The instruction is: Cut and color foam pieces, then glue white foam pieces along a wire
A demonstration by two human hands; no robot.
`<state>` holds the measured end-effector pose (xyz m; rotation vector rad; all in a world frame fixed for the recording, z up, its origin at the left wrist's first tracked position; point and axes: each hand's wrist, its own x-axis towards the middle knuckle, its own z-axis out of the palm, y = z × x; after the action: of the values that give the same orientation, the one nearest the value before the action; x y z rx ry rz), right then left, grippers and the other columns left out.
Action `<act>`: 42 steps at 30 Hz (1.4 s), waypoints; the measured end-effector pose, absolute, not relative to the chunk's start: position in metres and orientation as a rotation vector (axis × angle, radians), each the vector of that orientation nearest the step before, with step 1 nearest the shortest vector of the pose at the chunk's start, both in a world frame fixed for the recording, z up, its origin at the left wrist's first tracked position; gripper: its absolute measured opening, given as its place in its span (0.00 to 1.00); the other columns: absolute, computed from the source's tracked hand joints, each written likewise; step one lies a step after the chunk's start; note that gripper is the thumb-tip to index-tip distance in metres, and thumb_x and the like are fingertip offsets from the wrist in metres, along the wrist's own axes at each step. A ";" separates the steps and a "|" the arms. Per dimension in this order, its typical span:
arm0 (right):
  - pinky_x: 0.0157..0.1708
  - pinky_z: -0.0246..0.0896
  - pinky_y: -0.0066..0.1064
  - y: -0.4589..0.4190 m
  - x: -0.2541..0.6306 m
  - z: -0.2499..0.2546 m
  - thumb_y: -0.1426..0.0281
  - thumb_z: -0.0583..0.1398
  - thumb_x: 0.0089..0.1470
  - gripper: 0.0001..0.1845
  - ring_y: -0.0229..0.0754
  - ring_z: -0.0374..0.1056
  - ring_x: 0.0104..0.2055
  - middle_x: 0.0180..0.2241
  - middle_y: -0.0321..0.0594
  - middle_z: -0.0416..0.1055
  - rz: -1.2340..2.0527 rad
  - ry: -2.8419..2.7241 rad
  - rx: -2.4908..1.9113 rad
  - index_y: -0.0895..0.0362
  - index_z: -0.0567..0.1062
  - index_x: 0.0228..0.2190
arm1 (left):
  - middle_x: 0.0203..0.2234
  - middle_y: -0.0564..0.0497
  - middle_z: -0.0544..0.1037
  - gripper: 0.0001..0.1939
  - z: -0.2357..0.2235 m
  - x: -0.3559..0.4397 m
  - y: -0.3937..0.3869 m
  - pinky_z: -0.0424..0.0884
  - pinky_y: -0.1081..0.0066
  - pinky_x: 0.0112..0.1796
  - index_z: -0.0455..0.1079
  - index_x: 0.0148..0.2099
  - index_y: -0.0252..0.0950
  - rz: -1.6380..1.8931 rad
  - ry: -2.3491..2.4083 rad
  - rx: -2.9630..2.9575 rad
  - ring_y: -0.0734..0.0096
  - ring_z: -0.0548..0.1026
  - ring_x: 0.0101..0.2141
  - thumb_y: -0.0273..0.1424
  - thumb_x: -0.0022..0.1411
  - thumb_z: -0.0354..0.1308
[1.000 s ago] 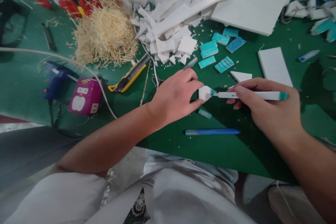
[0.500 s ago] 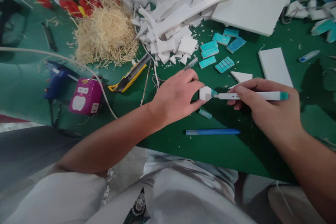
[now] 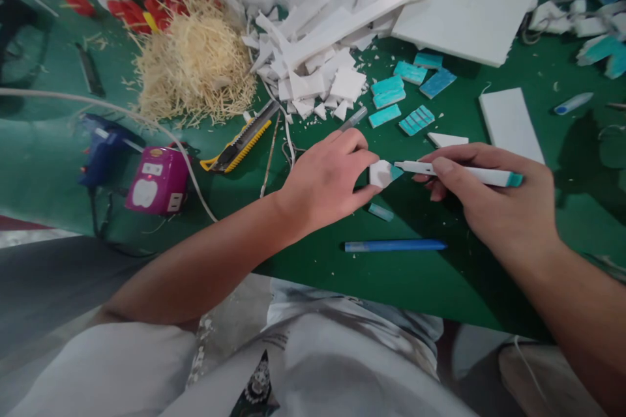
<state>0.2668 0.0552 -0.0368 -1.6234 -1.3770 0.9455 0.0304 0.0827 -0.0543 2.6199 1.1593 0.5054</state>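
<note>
Between thumb and fingers, my left hand (image 3: pixel 330 172) pinches a small white foam piece (image 3: pixel 380 174) whose pointed right end is coloured teal. My right hand (image 3: pixel 499 199) is closed around a white marker (image 3: pixel 469 172) with a teal end, its tip at the teal corner of the foam. Just below the piece lies a small translucent teal cap (image 3: pixel 381 212). A blue marker (image 3: pixel 396 245) rests nearer the table's front edge. Beyond my hands are several teal-painted foam pieces (image 3: pixel 389 91), one with dark stripes (image 3: pixel 417 120).
On the green table (image 3: pixel 313 257) lie a yellow utility knife (image 3: pixel 239 140), a blue glue gun (image 3: pixel 102 150), a magenta power socket block (image 3: pixel 159 180) and a straw heap (image 3: pixel 195 71). White foam scraps (image 3: pixel 313 65) and a large foam sheet (image 3: pixel 464 6) are at the back; a foam rectangle (image 3: pixel 511 124) is right.
The marker in my right hand has tilted and shifted slightly left and up, its tip now at the upper part of the teal corner. My left hand keeps its pinch on the foam piece.
</note>
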 end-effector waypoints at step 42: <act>0.21 0.65 0.32 0.055 0.268 -0.041 0.63 0.72 0.56 0.04 0.38 0.69 0.22 0.26 0.36 0.80 0.910 -1.420 -1.598 0.50 0.87 0.31 | 0.46 0.42 0.78 0.14 -0.052 0.031 0.084 0.75 0.62 0.49 0.80 0.54 0.34 0.431 1.176 2.607 0.57 0.78 0.49 0.37 0.75 0.62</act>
<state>0.2680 0.0554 -0.0406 -1.5976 -1.4195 0.9095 0.0310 0.0837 -0.0518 2.6065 1.1761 0.4311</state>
